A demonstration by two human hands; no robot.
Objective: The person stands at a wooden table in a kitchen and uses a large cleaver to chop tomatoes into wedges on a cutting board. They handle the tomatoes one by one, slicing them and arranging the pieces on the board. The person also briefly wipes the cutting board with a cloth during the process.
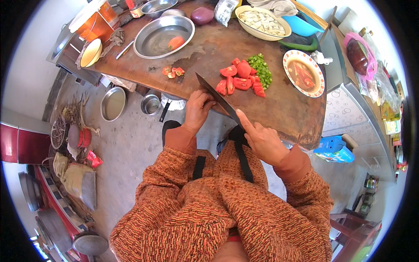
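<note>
My right hand [264,139] is closed round the handle of a dark-bladed kitchen knife [220,99], index finger stretched along it. The blade slants up and left over the table's near edge. My left hand [197,111] is at the blade's near side, fingers curled in and seeming to touch it; whatever they hold, if anything, is hidden. Just beyond the blade lie cut tomato pieces [242,83] in a heap, against chopped green pepper [260,72]. Small tomato trimmings [173,72] sit to the left of the knife tip.
On the wooden table [288,115] stand a metal basin [146,46] with a tomato [176,43], an eggplant [202,15], a bowl of white cubes [263,22], a green pepper [301,45] and a patterned plate [304,73] of reddish liquid. Pans [113,104] rest on the floor.
</note>
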